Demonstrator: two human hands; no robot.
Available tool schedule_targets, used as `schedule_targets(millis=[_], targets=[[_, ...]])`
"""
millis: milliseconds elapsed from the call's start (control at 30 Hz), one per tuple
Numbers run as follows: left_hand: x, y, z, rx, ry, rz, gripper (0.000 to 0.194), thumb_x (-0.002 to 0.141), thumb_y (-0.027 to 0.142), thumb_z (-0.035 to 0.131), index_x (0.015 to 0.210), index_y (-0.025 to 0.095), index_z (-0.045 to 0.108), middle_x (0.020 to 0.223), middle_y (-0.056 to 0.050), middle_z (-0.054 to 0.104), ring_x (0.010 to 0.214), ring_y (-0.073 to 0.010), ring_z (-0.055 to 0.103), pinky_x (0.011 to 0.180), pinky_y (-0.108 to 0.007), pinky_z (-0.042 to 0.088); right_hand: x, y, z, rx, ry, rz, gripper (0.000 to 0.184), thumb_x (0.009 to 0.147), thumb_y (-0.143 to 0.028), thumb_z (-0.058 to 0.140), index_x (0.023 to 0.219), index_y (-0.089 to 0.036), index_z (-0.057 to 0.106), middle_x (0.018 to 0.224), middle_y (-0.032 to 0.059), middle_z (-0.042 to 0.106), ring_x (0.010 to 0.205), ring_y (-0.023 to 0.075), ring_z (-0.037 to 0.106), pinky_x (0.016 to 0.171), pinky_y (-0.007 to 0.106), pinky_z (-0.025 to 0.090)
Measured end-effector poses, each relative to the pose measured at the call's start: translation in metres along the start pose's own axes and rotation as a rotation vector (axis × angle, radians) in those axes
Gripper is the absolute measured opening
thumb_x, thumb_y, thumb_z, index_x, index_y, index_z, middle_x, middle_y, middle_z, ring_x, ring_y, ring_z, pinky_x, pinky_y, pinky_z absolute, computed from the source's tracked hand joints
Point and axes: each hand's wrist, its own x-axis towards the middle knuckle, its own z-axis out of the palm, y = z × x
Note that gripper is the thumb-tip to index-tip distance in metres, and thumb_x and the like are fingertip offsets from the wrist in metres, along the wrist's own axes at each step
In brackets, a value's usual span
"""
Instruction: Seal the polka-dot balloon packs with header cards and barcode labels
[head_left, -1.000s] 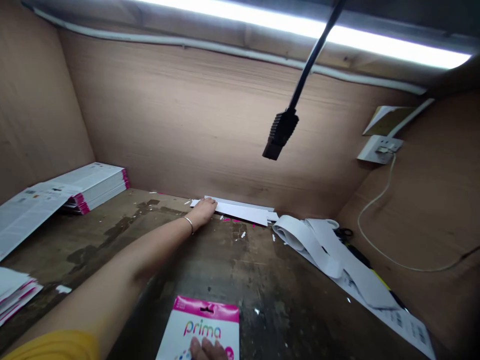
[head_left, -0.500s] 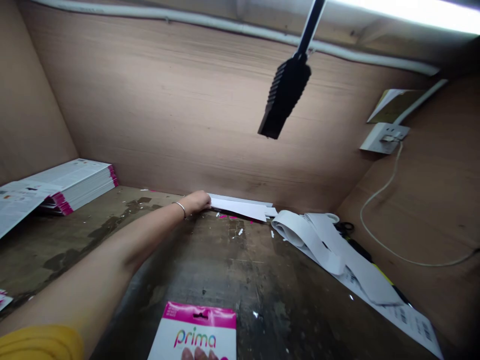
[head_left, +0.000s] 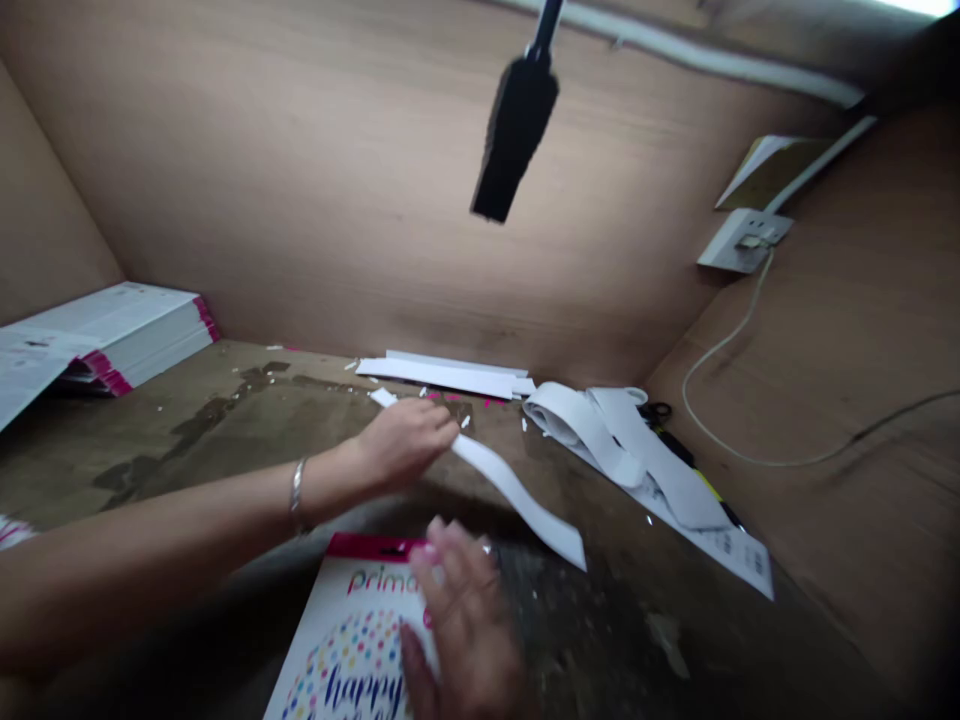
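Note:
My left hand (head_left: 409, 440), with a bracelet at the wrist, is closed around a white paper strip (head_left: 517, 495). The strip's long wavy end hangs out to the right, and a short end pokes out behind the knuckles. Below it lies a flat white and pink package (head_left: 345, 640) printed "prima" and "happy", with coloured dots. Over the package's right side is my right hand (head_left: 465, 620), fingers stretched out and smeared by motion; whether it touches the package I cannot tell.
Several white strips (head_left: 442, 375) lie along the back wall. Curled label strips (head_left: 600, 440), scissors (head_left: 656, 410) and a sheet of labels (head_left: 750, 560) are at the right. A stack of printed cards (head_left: 150, 335) stands at the left. A black plug (head_left: 514, 135) hangs overhead.
My left hand has come back from the strips by the wall, bringing one strip toward the package. My right hand has moved up over the package's right side. The view has shifted.

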Motion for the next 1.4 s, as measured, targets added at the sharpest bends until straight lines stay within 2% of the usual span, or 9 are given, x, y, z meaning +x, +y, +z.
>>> schedule_targets(millis=[167, 300, 400, 533, 800, 967, 1100, 1233, 1400], targets=[[-0.088, 0.076, -0.024, -0.095, 0.175, 0.224, 0.025, 0.091, 0.014, 0.036, 0.088, 0.016, 0.061, 0.085, -0.008, 0.063, 0.082, -0.0199, 0.057, 0.078, -0.036, 0.048, 0.016, 0.029, -0.041, -0.135, -0.226, 0.104, 0.046, 0.085, -0.01, 0.04, 0.131, -0.012, 0.045, 0.128, 0.015, 0.055, 0.119, 0.0306, 0.049, 0.103, 0.056, 0.035], [-0.134, 0.068, -0.031, -0.604, 0.362, -0.394, 0.038, 0.084, 0.038, 0.056, 0.116, 0.017, 0.054, 0.116, -0.011, 0.058, 0.112, -0.0262, 0.052, 0.097, -0.043, 0.043, 0.0, 0.036, -0.051, -0.031, -0.273, 0.113, 0.049, 0.081, -0.001, 0.033, 0.127, -0.011, 0.049, 0.113, 0.0113, 0.064, 0.099, 0.0212, 0.06, 0.087, 0.036, 0.051], [-0.158, 0.063, -0.032, -1.388, 0.131, -0.907, 0.073, 0.074, 0.071, 0.048, 0.118, 0.012, 0.05, 0.111, -0.017, 0.06, 0.09, -0.0257, 0.064, 0.075, -0.04, 0.054, -0.01, 0.031, -0.05, -0.081, -0.221, 0.038, 0.049, 0.08, 0.0, 0.035, 0.127, -0.007, 0.049, 0.11, 0.0126, 0.065, 0.095, 0.0228, 0.059, 0.085, 0.037, 0.05], [-0.174, 0.076, -0.031, -1.914, -0.119, -1.024, 0.059, 0.073, 0.063, 0.059, 0.101, 0.011, 0.057, 0.091, -0.012, 0.066, 0.064, -0.0151, 0.065, 0.054, -0.024, 0.052, -0.018, 0.023, -0.048, -0.146, -0.301, -0.006, 0.05, 0.08, 0.0, 0.035, 0.127, -0.007, 0.049, 0.108, 0.0126, 0.065, 0.089, 0.025, 0.058, 0.081, 0.042, 0.05], [-0.178, 0.092, -0.025, -1.694, 0.019, -0.989, 0.029, 0.073, 0.035, 0.067, 0.087, 0.011, 0.06, 0.058, -0.001, 0.063, 0.053, -0.0124, 0.061, 0.051, -0.023, 0.05, 0.002, 0.016, -0.05, 0.225, -0.485, 0.046, 0.052, 0.089, -0.041, 0.05, 0.134, -0.019, 0.04, 0.134, 0.0111, 0.048, 0.126, 0.0273, 0.036, 0.1, 0.044, 0.038], [-0.183, 0.095, -0.028, -1.461, 0.074, -0.895, 0.03, 0.079, 0.037, 0.059, 0.095, 0.012, 0.061, 0.073, -0.005, 0.067, 0.064, -0.0161, 0.063, 0.058, -0.027, 0.052, 0.024, -0.009, -0.025, 0.648, -0.592, 0.308, 0.02, 0.089, -0.035, 0.047, 0.087, -0.019, 0.059, 0.081, 0.0013, 0.062, 0.074, 0.0153, 0.057, 0.066, 0.024, 0.046], [-0.208, 0.097, -0.025, -0.735, 0.24, -0.608, 0.03, 0.086, 0.03, 0.054, 0.113, 0.019, 0.058, 0.109, -0.007, 0.065, 0.103, -0.0238, 0.058, 0.088, -0.04, 0.048, 0.023, -0.005, -0.017, 0.613, -0.549, 0.483, 0.028, 0.09, -0.037, 0.04, 0.073, -0.018, 0.052, 0.068, -0.001, 0.054, 0.062, 0.0132, 0.05, 0.055, 0.022, 0.039], [-0.23, 0.111, -0.013, -0.319, 0.033, -0.122, 0.029, 0.092, 0.016, 0.04, 0.112, 0.02, 0.061, 0.118, -0.007, 0.064, 0.113, -0.0245, 0.053, 0.103, -0.045, 0.035, 0.02, 0.003, -0.016, 0.513, -0.637, 0.493, 0.031, 0.088, -0.039, 0.042, 0.068, -0.018, 0.054, 0.063, -0.0004, 0.056, 0.059, 0.0141, 0.05, 0.053, 0.023, 0.036], [-0.232, 0.123, -0.001, -0.174, -0.116, -0.057, 0.034, 0.093, 0.014, 0.034, 0.117, 0.013, 0.057, 0.121, -0.011, 0.061, 0.111, -0.0267, 0.055, 0.1, -0.047, 0.037, 0.02, -0.008, -0.01, 0.362, -0.758, 0.432, 0.031, 0.087, -0.038, 0.045, 0.063, -0.019, 0.055, 0.058, -0.0002, 0.058, 0.053, 0.0141, 0.05, 0.05, 0.024, 0.031]])
